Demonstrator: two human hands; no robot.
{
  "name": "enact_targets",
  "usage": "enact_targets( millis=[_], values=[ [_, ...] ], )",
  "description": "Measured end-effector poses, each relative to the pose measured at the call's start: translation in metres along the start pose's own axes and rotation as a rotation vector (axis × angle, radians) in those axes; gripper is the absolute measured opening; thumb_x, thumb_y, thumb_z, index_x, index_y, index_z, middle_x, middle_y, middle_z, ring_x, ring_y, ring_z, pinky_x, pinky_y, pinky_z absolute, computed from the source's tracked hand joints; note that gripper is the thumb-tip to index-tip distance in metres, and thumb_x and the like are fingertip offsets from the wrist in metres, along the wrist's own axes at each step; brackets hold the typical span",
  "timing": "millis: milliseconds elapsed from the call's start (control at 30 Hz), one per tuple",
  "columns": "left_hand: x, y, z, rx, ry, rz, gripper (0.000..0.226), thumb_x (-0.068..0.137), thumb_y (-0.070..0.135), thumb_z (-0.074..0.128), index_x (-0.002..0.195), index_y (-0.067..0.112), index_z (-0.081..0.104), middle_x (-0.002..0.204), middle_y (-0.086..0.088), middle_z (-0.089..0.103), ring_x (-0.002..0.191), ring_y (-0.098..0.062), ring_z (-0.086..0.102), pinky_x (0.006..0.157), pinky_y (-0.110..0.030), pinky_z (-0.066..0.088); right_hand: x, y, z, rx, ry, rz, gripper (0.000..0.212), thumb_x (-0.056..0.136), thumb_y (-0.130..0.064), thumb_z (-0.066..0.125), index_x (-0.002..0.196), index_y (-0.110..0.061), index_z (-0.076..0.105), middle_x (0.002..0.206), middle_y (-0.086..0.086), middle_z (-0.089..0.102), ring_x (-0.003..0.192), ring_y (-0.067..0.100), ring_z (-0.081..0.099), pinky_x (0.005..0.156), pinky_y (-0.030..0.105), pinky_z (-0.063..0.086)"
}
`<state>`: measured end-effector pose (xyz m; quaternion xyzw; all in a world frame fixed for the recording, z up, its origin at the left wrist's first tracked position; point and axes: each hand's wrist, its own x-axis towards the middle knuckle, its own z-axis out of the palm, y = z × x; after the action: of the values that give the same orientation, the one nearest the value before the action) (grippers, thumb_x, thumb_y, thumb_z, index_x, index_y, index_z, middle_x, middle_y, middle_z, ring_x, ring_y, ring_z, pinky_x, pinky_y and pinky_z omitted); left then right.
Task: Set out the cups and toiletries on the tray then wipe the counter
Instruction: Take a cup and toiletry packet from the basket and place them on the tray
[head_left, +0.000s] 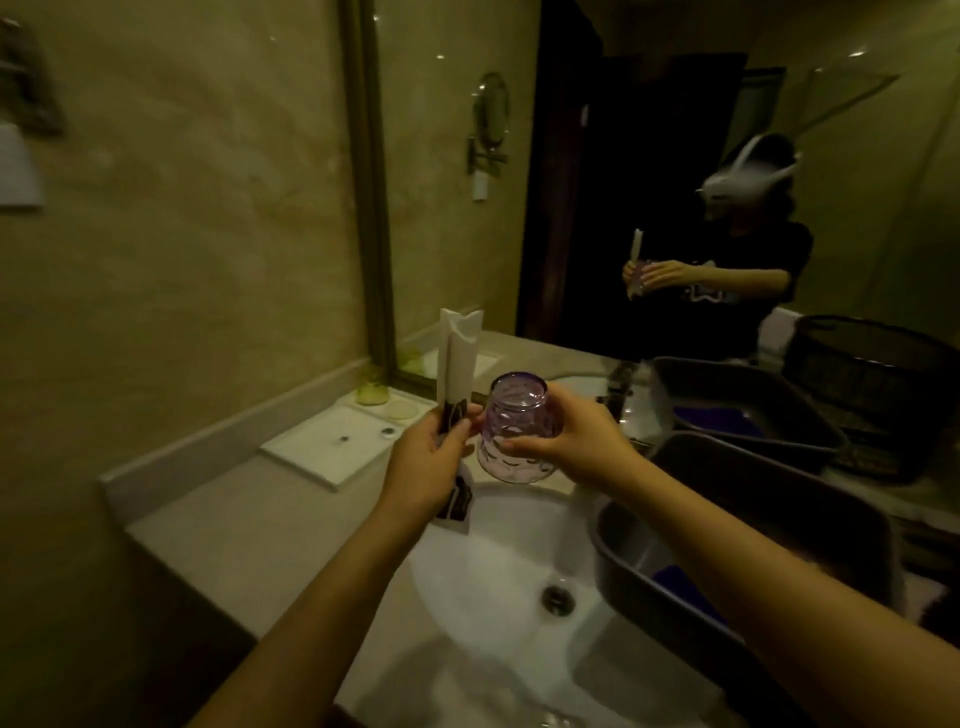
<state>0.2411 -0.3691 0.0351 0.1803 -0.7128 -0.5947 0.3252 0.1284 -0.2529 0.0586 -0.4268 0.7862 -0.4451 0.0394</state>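
My right hand (576, 441) grips a purple dimpled glass cup (514, 426), held upside down over the back rim of the sink. My left hand (428, 462) is closed on a long white packet with a dark printed lower end (457, 364), standing upright beside the cup. On the counter at the back left lies a white rectangular tray (322, 447). A green glass cup (372, 392) and a round green coaster (401, 410) sit at the tray's far end by the mirror.
A white sink basin (509, 566) with a metal drain (558, 597) lies below my hands. A grey plastic tub (769, 525) sits to the right of it with something blue inside. The faucet (618, 395), a wall mirror and a dark wire basket (878, 384) stand behind.
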Motion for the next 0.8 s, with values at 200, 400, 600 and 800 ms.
enact_targets(
  millis=[200, 400, 600, 800],
  values=[
    [0.041, -0.039, -0.098, 0.136, 0.061, -0.042, 0.027, 0.093, 0.021, 0.047, 0.117, 0.014, 0.058, 0.112, -0.012, 0.067, 0.105, -0.023, 0.063, 0.094, -0.042, 0.049, 0.054, -0.02, 0.113, 0.064, 0.034, 0.042, 0.071, 0.064, -0.029, 0.082, 0.124, -0.016, 0.047, 0.12, 0.002, 0.063, 0.093, 0.004, 0.056, 0.063, 0.01, 0.044],
    [0.08, -0.075, -0.164, 0.185, 0.102, -0.086, 0.02, 0.093, 0.028, 0.048, 0.108, 0.022, 0.059, 0.096, -0.003, 0.067, 0.091, -0.019, 0.063, 0.075, -0.033, 0.051, 0.1, -0.029, 0.193, 0.136, 0.048, 0.031, 0.064, 0.065, -0.028, 0.082, 0.121, -0.02, 0.053, 0.11, -0.007, 0.065, 0.092, 0.005, 0.06, 0.063, 0.008, 0.044],
    [0.124, -0.102, -0.2, 0.187, 0.114, -0.158, 0.026, 0.093, 0.028, 0.046, 0.114, 0.019, 0.059, 0.098, -0.003, 0.065, 0.091, -0.019, 0.061, 0.077, -0.032, 0.049, 0.145, -0.025, 0.244, 0.17, 0.037, 0.043, 0.062, 0.067, -0.025, 0.081, 0.123, -0.022, 0.054, 0.115, -0.002, 0.067, 0.084, -0.006, 0.055, 0.064, 0.005, 0.042],
    [0.189, -0.136, -0.208, 0.166, 0.036, -0.178, 0.026, 0.094, 0.022, 0.046, 0.115, 0.017, 0.06, 0.109, -0.008, 0.066, 0.102, -0.022, 0.062, 0.092, -0.039, 0.049, 0.199, 0.003, 0.273, 0.176, 0.084, 0.046, 0.06, 0.065, -0.025, 0.082, 0.119, -0.021, 0.058, 0.105, -0.007, 0.065, 0.096, 0.009, 0.06, 0.073, 0.011, 0.046]
  ],
)
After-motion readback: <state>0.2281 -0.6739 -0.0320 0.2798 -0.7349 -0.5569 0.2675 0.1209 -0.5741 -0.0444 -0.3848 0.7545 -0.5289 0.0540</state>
